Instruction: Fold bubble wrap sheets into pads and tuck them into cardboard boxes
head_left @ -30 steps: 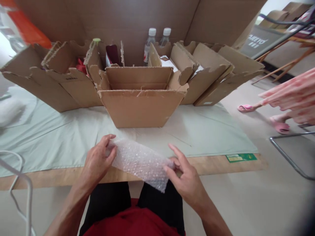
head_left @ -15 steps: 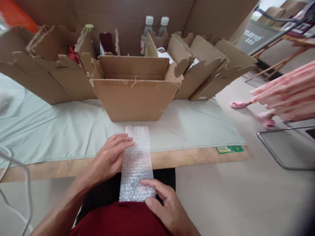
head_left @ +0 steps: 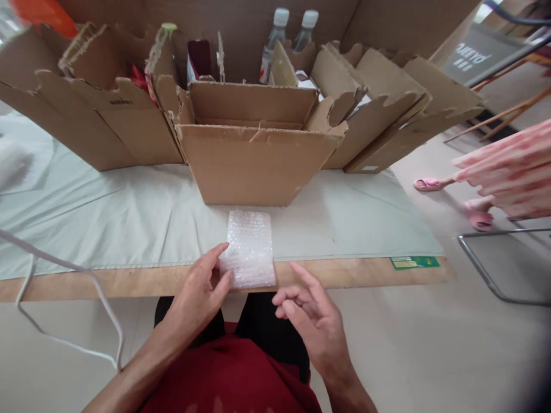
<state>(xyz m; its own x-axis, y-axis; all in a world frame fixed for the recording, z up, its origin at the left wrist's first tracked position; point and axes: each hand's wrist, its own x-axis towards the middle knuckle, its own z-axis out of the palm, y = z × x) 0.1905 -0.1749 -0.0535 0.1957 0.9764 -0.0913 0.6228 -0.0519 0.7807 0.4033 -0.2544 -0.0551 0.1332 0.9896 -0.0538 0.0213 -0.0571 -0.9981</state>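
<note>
A clear bubble wrap piece (head_left: 251, 249) lies flat at the table's front edge, in front of the middle cardboard box (head_left: 258, 166). Along its left side rests my left hand (head_left: 198, 289), thumb and index finger spread and touching or very close to the edge of the wrap. My right hand (head_left: 316, 321) hovers off the wrap's lower right corner, its index finger stretched out and the other fingers loosely bent, with nothing in it.
Cut cardboard boxes (head_left: 129, 123) line the back of the cloth-covered table (head_left: 142, 223). Plastic bottles (head_left: 278, 37) stand behind them. A white cable (head_left: 101, 292) loops at the left. A person in a pink skirt (head_left: 512, 172) stands at the right, near a metal frame (head_left: 477, 267).
The long bubble wrap strip that hung over the table edge is now a shorter, folded piece on the table. My right hand has come off it and moved up and right.
</note>
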